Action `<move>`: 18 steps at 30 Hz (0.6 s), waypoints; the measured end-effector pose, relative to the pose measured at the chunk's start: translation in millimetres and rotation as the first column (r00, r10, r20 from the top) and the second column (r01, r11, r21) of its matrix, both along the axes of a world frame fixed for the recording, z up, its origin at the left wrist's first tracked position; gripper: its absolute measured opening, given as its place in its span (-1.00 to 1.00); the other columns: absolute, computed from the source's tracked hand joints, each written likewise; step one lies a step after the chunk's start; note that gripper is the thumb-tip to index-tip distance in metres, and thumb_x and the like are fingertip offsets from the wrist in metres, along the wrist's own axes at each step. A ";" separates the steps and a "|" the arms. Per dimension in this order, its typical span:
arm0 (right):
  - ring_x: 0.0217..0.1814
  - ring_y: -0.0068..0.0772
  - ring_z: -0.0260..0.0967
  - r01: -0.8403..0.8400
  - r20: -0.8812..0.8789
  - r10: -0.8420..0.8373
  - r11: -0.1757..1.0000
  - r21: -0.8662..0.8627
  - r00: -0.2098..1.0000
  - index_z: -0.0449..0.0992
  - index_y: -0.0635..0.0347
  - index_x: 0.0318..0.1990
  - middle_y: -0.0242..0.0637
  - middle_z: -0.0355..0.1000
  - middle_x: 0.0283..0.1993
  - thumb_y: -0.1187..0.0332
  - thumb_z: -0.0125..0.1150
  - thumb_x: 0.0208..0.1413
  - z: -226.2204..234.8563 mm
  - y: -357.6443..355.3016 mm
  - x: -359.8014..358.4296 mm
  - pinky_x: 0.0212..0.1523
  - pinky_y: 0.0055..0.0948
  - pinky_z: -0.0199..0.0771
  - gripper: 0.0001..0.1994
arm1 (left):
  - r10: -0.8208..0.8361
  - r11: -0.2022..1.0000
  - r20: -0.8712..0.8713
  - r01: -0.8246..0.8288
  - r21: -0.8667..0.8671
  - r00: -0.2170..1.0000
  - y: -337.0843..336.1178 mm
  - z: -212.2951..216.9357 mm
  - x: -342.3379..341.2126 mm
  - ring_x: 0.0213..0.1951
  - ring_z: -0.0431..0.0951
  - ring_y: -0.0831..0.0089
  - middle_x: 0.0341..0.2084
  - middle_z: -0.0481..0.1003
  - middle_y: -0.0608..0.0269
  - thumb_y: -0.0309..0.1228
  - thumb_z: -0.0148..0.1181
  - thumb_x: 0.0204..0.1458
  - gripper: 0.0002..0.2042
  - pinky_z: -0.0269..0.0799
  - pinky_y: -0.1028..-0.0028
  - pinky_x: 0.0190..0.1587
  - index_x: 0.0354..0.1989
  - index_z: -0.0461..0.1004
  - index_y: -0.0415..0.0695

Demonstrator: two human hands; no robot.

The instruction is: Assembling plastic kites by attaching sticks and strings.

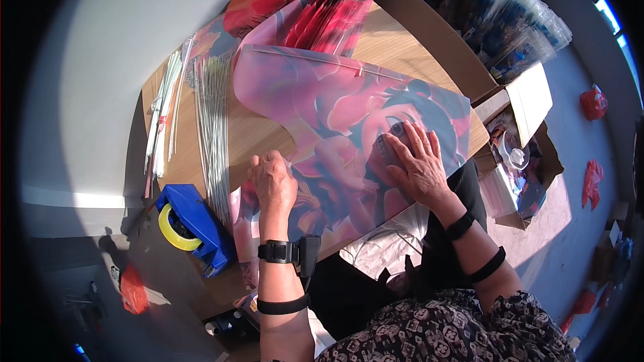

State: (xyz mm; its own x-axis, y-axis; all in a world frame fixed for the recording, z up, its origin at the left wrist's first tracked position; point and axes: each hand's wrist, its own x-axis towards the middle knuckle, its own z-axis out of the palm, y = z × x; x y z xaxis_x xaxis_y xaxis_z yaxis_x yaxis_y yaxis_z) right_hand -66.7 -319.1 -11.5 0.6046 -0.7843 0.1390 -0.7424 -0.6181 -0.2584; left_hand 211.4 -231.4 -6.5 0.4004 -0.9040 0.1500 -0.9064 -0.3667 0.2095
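Note:
A thin printed sheet [339, 134] in pink and grey-blue, with a cartoon-like figure on it, lies across the wooden table and curves up at its left side. My left hand [274, 184] is closed at the sheet's left edge, its curled fingers pinching the material there. Flat on the printed figure, with fingers stretched out, rests my right hand [417, 161]. A slim pale rod [322, 62] runs along the sheet's far edge. Left of the sheet lies a loose bundle of thin white rods [212, 127]. My left fingertips are partly hidden.
A blue tape dispenser [213, 238] with yellow tape stands at the table's near left. Beyond the sheet is a stack of red printed sheets [329, 17]. Tied rods [161, 117] lie far left. An open cardboard box [526, 154] and plastic-wrapped packages [500, 13] are at the right.

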 end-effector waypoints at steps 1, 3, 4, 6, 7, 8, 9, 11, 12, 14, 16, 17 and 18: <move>0.44 -0.07 -0.22 0.022 -0.001 -0.022 1.000 -0.008 1.000 0.17 -0.19 0.26 -0.11 -0.06 0.37 -0.05 -0.05 0.13 -3.2 -5.6 0.3 0.39 -0.03 -0.39 -0.45 | 0.028 1.000 0.017 -0.028 0.004 0.999 -1.0 -0.2 1.2 -0.21 0.37 0.05 -0.42 0.44 0.04 -0.61 0.13 -0.17 -0.90 0.28 0.15 -0.16 -0.47 0.35 -0.23; 0.45 -0.08 -0.22 0.046 -0.018 -0.046 0.999 -0.014 0.999 0.16 -0.19 0.27 -0.13 -0.06 0.38 -0.05 -0.05 0.13 -5.5 -23.7 -6.2 0.39 -0.04 -0.39 -0.45 | 0.013 1.000 0.025 -0.013 0.001 1.000 -3.5 2.5 -4.5 -0.19 0.37 0.07 -0.38 0.43 0.05 -0.58 0.16 -0.16 -0.87 0.27 0.15 -0.14 -0.42 0.35 -0.23; 0.45 -0.09 -0.22 0.056 -0.026 -0.057 0.998 -0.017 0.998 0.16 -0.19 0.27 -0.15 -0.06 0.38 -0.05 -0.06 0.13 -6.2 -32.8 -10.5 0.39 -0.04 -0.38 -0.45 | 0.012 1.000 0.040 -0.012 0.002 0.999 -2.7 4.4 -8.3 -0.17 0.37 0.08 -0.35 0.43 0.07 -0.56 0.18 -0.14 -0.84 0.27 0.15 -0.12 -0.37 0.36 -0.22; 0.45 -0.10 -0.24 0.067 -0.054 -0.068 0.998 -0.019 0.996 0.14 -0.20 0.28 -0.18 -0.08 0.39 -0.06 -0.07 0.14 -9.4 -53.1 -19.8 0.39 -0.06 -0.39 -0.45 | -0.047 0.998 -0.035 0.045 -0.051 0.998 6.2 21.2 -33.0 -0.08 0.33 0.15 -0.20 0.38 0.10 -0.46 0.20 -0.08 -0.77 0.23 0.15 -0.09 -0.24 0.36 -0.22; 0.46 -0.10 -0.25 0.084 -0.070 -0.086 0.996 -0.035 0.994 0.13 -0.21 0.29 -0.18 -0.09 0.40 -0.07 -0.09 0.15 -11.2 -61.1 -23.0 0.39 -0.08 -0.39 -0.45 | -0.108 0.992 -0.084 0.103 -0.067 0.991 15.2 20.7 -42.8 0.02 0.31 0.13 -0.06 0.34 0.10 -0.46 0.25 -0.12 -0.57 0.20 0.14 -0.01 -0.02 0.32 -0.19; 0.46 -0.11 -0.27 0.099 -0.086 -0.103 0.994 -0.050 0.991 0.12 -0.22 0.29 -0.18 -0.10 0.40 -0.08 -0.11 0.16 -13.9 -69.2 -25.1 0.39 -0.09 -0.39 -0.45 | -0.158 0.987 -0.220 0.163 0.002 0.963 23.5 18.9 -51.5 0.17 0.20 0.10 0.10 0.25 0.04 -0.39 0.24 -0.08 -0.48 0.10 0.00 0.11 0.12 0.26 -0.13; 0.47 -0.12 -0.29 0.095 -0.084 -0.098 0.995 -0.033 0.992 0.10 -0.23 0.30 -0.18 -0.10 0.40 -0.09 -0.16 0.18 -13.9 -76.0 -23.5 0.40 -0.11 -0.40 -0.45 | -0.156 0.985 -0.139 0.165 0.054 0.978 38.0 18.9 -57.8 0.23 0.11 0.09 0.17 0.17 0.04 -0.32 0.21 -0.04 -0.45 0.00 -0.09 0.15 0.17 0.22 -0.08; 0.47 -0.13 -0.29 0.079 -0.084 -0.082 0.996 -0.038 0.993 0.10 -0.23 0.30 -0.18 -0.10 0.41 -0.09 -0.17 0.18 -15.4 -90.6 -22.2 0.40 -0.11 -0.40 -0.45 | -0.160 0.981 -0.063 0.166 0.097 0.985 52.8 9.6 -61.2 0.29 0.01 0.08 0.25 0.08 0.03 -0.25 0.18 0.00 -0.42 -0.09 -0.19 0.18 0.22 0.17 -0.04; 0.47 -0.13 -0.29 0.065 -0.080 -0.068 0.997 -0.031 0.995 0.09 -0.23 0.31 -0.18 -0.10 0.41 -0.09 -0.18 0.19 -17.4 -95.3 -19.3 0.40 -0.11 -0.40 -0.46 | 0.018 0.993 -0.007 -0.017 0.120 1.000 61.5 2.4 -50.9 0.32 -0.07 0.06 0.29 0.00 0.04 -0.19 0.13 0.04 -0.41 -0.16 -0.24 0.18 0.26 0.12 -0.01; 0.47 -0.14 -0.28 0.041 -0.072 -0.043 0.999 -0.030 0.997 0.10 -0.21 0.30 -0.18 -0.10 0.40 -0.07 -0.19 0.20 -12.8 -105.4 -25.8 0.40 -0.11 -0.40 -0.47 | 0.227 0.966 0.078 -0.235 0.112 0.971 69.0 -7.5 -32.6 0.34 -0.15 0.01 0.32 -0.06 0.05 -0.10 0.05 0.08 -0.37 -0.19 -0.29 0.18 0.31 0.02 0.00; 0.47 -0.14 -0.27 0.013 0.034 -0.016 0.996 0.089 0.999 0.12 -0.19 0.29 -0.15 -0.09 0.39 -0.06 -0.19 0.20 -14.0 -115.3 -34.4 0.40 -0.11 -0.40 -0.47 | 0.228 0.967 0.087 -0.236 0.092 0.970 67.9 -12.4 -20.1 0.34 -0.13 -0.01 0.32 -0.06 0.02 -0.11 0.05 0.08 -0.36 -0.17 -0.30 0.17 0.31 0.00 -0.01; 0.46 -0.10 -0.26 0.012 0.155 -0.032 0.991 0.132 0.987 0.13 -0.16 0.29 -0.10 -0.09 0.39 -0.06 -0.16 0.20 -16.0 -116.3 -39.7 0.39 -0.08 -0.39 -0.47 | 0.223 0.967 0.122 -0.235 0.096 0.967 66.4 -12.3 -21.8 0.33 -0.11 -0.02 0.31 -0.05 0.00 -0.13 0.08 0.07 -0.36 -0.11 -0.27 0.16 0.30 0.02 -0.04; 0.46 -0.10 -0.26 0.007 0.158 -0.029 0.991 0.134 0.987 0.13 -0.16 0.29 -0.10 -0.09 0.39 -0.06 -0.16 0.20 -14.6 -109.2 -41.7 0.39 -0.08 -0.39 -0.47 | 0.227 0.966 0.126 -0.240 0.098 0.966 67.2 -10.9 -26.6 0.33 -0.11 -0.02 0.31 -0.05 0.00 -0.13 0.08 0.07 -0.36 -0.11 -0.27 0.16 0.30 0.02 -0.04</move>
State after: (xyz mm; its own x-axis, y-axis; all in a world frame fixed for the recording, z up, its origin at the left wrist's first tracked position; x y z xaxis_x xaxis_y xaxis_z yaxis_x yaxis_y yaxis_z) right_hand -108.4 -428.4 -26.0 0.5687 -0.8127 0.1267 -0.6959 -0.5575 -0.4527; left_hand 184.8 -164.2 -17.3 0.5884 -0.8010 0.1100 -0.8083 -0.5860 0.0570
